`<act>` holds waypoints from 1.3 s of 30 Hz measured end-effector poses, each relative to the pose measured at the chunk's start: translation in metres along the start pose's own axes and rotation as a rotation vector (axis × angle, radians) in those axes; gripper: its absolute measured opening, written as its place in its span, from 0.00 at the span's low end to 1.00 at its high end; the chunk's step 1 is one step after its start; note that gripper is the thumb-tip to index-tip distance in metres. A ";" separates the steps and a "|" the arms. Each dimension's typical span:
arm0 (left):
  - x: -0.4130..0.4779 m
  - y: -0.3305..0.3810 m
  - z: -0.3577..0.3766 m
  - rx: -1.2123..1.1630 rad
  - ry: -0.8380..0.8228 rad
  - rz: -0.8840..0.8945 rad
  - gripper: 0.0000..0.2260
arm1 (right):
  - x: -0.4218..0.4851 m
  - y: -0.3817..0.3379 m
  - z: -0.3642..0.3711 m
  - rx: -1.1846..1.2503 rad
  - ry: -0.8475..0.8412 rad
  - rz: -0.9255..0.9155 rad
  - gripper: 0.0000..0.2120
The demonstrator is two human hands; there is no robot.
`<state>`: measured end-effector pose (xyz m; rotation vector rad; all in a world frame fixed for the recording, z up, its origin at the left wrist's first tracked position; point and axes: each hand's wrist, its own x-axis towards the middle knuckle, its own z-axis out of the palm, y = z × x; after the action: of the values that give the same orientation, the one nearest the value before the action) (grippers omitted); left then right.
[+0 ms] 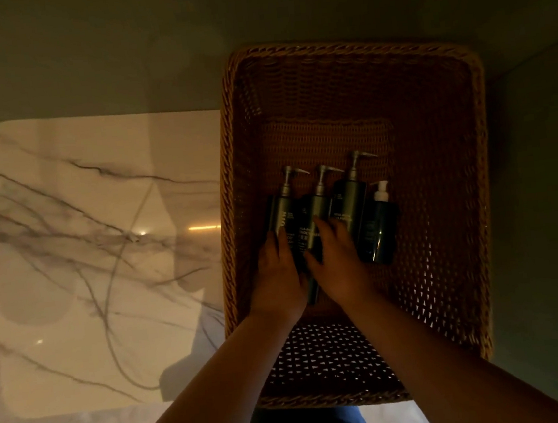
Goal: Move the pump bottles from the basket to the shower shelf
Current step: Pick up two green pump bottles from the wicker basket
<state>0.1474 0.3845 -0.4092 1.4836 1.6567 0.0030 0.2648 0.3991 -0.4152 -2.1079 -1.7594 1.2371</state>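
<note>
Both hands lay on pump bottles [318,207] in a wicker basket [428,68]: left hand [277,273] and right hand [339,260] each rested fingers on one, grip unclear.

A single wide-angle camera sits on the person's head and looks steeply down and forward, nearly straight from above. Both forearms enter from the bottom edge and reach away from the lens, so the near part of the scene lies low in the frame. The woven basket [482,190] fills the centre and right at close range, its whole rim inside the frame; a marble-patterned surface [87,266] takes up the left. The light is dim and the edges bend slightly.
</note>
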 end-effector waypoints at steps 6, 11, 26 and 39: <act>0.014 0.000 0.015 0.122 0.013 -0.065 0.36 | 0.009 0.004 0.004 0.004 0.057 0.041 0.31; 0.025 -0.001 0.019 0.099 0.036 -0.102 0.39 | 0.014 0.006 0.006 0.014 0.090 0.059 0.33; 0.029 -0.008 0.030 0.207 0.152 -0.153 0.38 | 0.024 0.003 0.013 0.089 -0.011 0.139 0.43; 0.025 -0.007 0.033 0.113 0.171 -0.204 0.40 | 0.040 0.009 0.018 0.278 -0.008 0.265 0.42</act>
<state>0.1641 0.3853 -0.4473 1.4229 1.9693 -0.0785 0.2591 0.4245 -0.4517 -2.2177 -1.2499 1.4571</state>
